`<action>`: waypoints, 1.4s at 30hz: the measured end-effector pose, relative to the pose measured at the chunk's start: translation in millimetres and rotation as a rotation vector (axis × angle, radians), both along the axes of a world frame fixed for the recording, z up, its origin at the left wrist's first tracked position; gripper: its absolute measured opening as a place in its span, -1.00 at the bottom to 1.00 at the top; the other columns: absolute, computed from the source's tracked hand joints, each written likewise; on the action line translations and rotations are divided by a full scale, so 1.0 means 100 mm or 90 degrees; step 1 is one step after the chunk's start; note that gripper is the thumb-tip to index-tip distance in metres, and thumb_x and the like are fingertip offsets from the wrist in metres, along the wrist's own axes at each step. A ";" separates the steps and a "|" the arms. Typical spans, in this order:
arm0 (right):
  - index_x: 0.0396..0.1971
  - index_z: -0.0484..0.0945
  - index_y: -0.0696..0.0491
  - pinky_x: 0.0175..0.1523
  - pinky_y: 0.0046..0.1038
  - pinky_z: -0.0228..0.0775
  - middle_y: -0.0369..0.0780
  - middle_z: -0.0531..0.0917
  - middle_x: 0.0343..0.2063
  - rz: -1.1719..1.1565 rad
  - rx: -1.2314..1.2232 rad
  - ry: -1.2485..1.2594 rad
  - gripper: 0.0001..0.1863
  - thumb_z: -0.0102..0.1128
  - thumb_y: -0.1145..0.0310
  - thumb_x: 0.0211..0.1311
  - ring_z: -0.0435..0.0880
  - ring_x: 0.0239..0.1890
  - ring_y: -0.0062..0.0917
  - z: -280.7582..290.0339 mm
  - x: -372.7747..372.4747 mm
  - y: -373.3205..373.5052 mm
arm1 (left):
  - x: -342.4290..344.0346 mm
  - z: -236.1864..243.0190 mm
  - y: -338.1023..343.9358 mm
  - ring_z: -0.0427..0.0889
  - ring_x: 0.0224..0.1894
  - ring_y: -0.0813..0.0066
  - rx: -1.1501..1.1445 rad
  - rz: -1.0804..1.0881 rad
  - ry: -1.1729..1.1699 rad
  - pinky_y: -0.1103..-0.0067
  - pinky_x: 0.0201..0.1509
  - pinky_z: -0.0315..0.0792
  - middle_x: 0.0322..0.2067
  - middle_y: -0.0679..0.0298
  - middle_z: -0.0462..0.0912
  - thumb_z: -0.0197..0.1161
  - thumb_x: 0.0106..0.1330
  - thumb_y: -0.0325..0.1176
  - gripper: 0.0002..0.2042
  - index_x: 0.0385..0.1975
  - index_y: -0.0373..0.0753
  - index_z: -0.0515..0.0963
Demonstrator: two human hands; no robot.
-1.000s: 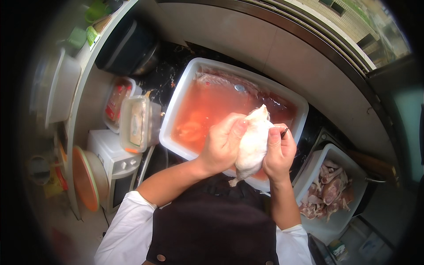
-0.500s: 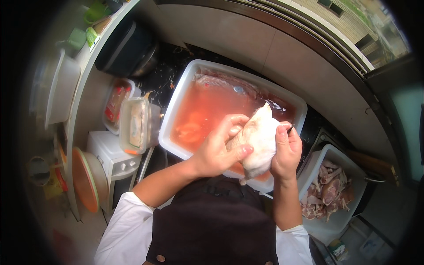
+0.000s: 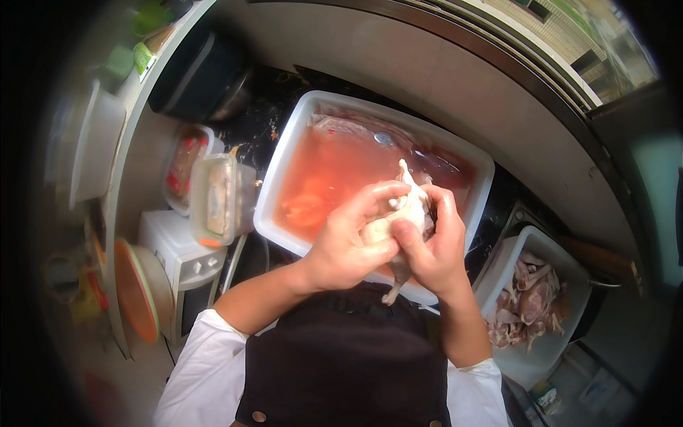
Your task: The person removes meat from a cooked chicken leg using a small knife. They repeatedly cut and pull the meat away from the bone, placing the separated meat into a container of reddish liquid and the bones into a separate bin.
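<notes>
Over a white plastic tub (image 3: 486,171) of reddish water, both my hands grip a pale plucked bird (image 3: 382,229), probably poultry. My left hand (image 3: 350,240) wraps its left side with fingers bent over it. My right hand (image 3: 435,249) holds the other side, its thumb pressed on the flesh and fingers curled behind. The bird's narrow end points up, and a leg hangs below my hands. Any small tool within my right fingers is too hidden to make out.
A second tub (image 3: 490,285) with raw bird pieces sits at right. On the left are two food containers (image 3: 220,199), a white appliance (image 3: 174,235), an orange-rimmed basin (image 3: 139,285) and a shelf (image 3: 117,164). A dark pot (image 3: 196,75) stands behind them on the black counter (image 3: 263,107).
The bird has turned from its broad pale side to a narrower view. My right hand has moved left and round onto its front, closer to my left hand.
</notes>
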State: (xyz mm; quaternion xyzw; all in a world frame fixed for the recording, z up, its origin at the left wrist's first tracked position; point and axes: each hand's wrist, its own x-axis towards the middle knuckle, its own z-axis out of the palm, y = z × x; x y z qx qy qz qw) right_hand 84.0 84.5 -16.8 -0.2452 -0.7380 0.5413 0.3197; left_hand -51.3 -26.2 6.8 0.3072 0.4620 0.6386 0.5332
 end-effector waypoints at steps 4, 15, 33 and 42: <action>-0.12 0.51 0.22 -0.27 -0.54 0.44 -0.18 0.62 -0.42 -0.016 -0.127 0.010 -0.79 0.25 0.41 0.38 0.57 -0.40 -0.61 0.01 0.00 -0.01 | -0.04 0.03 -0.01 0.55 0.13 0.42 -0.011 -0.018 -0.015 0.49 0.15 0.51 0.07 0.08 0.51 0.23 0.27 -0.69 -0.39 0.33 -0.37 0.22; -0.25 0.45 0.18 -0.26 -0.65 0.31 -0.35 0.52 -0.39 -0.056 -0.188 0.144 -0.80 0.08 0.34 0.52 0.39 -0.36 -0.75 0.01 0.03 0.02 | -0.10 0.00 -0.06 0.55 0.14 0.36 -0.006 -0.061 -0.142 0.49 0.16 0.49 0.10 0.05 0.48 0.17 0.21 -0.73 -0.34 0.33 -0.31 0.14; -0.20 0.44 0.20 -0.20 -0.63 0.36 -0.30 0.56 -0.35 -0.002 -0.265 0.072 -0.86 0.02 0.42 0.52 0.46 -0.33 -0.73 0.14 0.04 0.11 | 0.02 0.10 -0.03 0.55 0.13 0.37 0.017 -0.026 -0.031 0.45 0.16 0.51 0.07 0.02 0.51 0.22 0.29 -0.65 -0.33 0.37 -0.29 0.07; -0.28 0.51 0.22 -0.42 -0.41 0.42 -0.10 0.58 -0.47 0.054 0.162 -0.087 -0.90 0.22 0.52 0.33 0.57 -0.55 -0.29 0.55 0.36 -0.09 | 0.01 0.18 -0.05 0.60 0.08 0.38 0.000 0.069 -0.017 0.46 0.14 0.53 0.01 0.02 0.56 0.28 0.29 -0.61 -0.37 0.32 -0.31 0.15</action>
